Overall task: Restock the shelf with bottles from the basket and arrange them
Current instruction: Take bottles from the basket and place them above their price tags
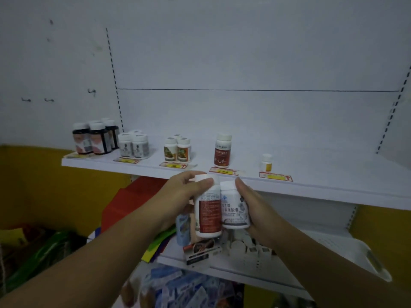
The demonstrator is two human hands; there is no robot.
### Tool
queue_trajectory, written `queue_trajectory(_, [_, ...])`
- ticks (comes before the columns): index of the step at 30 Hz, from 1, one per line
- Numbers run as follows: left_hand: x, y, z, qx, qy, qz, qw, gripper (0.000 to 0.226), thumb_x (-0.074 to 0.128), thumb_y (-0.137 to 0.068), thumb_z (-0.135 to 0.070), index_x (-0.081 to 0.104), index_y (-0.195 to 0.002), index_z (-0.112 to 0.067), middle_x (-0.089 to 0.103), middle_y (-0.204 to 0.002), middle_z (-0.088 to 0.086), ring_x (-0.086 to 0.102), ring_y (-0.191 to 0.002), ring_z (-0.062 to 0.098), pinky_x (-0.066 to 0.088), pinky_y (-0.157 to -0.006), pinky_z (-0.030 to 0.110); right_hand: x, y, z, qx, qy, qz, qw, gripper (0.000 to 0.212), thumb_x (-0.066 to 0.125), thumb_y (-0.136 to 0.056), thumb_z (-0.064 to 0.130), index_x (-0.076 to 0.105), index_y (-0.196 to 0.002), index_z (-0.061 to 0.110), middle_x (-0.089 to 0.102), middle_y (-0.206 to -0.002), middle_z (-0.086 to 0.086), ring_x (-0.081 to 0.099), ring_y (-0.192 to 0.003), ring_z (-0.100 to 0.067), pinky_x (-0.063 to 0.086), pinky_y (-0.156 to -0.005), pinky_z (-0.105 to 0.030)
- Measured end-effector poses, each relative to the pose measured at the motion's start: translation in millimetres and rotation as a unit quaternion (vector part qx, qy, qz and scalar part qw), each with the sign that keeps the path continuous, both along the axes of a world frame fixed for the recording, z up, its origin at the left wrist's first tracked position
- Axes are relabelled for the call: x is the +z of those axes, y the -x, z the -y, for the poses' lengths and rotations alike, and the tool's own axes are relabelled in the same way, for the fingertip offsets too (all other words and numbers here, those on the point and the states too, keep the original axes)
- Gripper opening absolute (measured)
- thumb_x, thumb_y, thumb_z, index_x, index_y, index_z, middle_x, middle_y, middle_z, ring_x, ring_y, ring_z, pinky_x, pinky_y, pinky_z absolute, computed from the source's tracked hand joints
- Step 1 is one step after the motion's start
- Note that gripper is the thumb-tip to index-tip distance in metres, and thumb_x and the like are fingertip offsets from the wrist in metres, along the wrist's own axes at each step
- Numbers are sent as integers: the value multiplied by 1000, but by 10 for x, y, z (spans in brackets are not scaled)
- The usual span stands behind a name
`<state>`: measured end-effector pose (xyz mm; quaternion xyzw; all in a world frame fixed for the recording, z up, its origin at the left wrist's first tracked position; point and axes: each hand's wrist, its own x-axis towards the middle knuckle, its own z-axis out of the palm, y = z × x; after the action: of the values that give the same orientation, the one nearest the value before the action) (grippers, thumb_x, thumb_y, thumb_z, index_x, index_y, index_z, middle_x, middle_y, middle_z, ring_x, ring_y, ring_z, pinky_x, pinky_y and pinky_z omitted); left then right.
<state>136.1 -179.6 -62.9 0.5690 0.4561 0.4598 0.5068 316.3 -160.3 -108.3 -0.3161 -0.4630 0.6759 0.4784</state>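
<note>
My left hand (pixel 184 192) grips a white bottle with a red-brown label (pixel 208 212), held upright just below the front edge of the white shelf (pixel 311 181). My right hand (pixel 251 203) holds a white bottle with a grey-white label (pixel 233 207) pressed against the first. On the shelf stand dark bottles (pixel 95 138) at far left, white bottles (pixel 133 144), green-orange labelled bottles (pixel 178 150), one red-brown labelled bottle (pixel 223 150) and a small yellow-labelled bottle (pixel 266 162). No basket can be made out.
Price tags (pixel 275 176) line the shelf's front edge. A lower shelf (pixel 200 265) carries small white bottles (pixel 249 246), a blue-labelled bottle (pixel 182 227) and a flat box (pixel 201 250). Blue packets (pixel 178 285) lie below. A red box (pixel 131 201) and yellow wall stand left.
</note>
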Motion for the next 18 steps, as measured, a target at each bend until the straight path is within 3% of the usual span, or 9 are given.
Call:
queue_trajectory(5, [205, 86, -242, 0, -17, -5, 1000, 27, 64, -85, -21, 65, -111, -13, 73, -105, 9, 69, -98, 27, 55, -86, 44, 264, 45, -239, -29, -80, 56, 995, 67, 64, -68, 47, 55, -123, 9, 68, -116, -18, 64, -108, -36, 46, -97, -58])
queue_trajectory(11, [808, -66, -748, 22, -114, -66, 991, 27, 70, -79, -20, 65, -105, -15, 71, -92, 0, 67, -84, 17, 53, -75, 30, 890, -248, -685, -97, -185, 116, 971, 58, 61, -68, 38, 61, -114, 4, 68, -110, -23, 67, -97, -33, 56, -82, -42])
queue_trajectory(18, [1242, -436, -1405, 26, -151, -115, 981, 35, 72, -78, -22, 60, -108, -10, 66, -107, 11, 69, -91, 23, 58, -71, 31, 1174, -717, -1129, -124, -236, 164, 950, 52, 57, -67, 47, 65, -106, 13, 73, -96, -11, 70, -87, -23, 57, -72, -32])
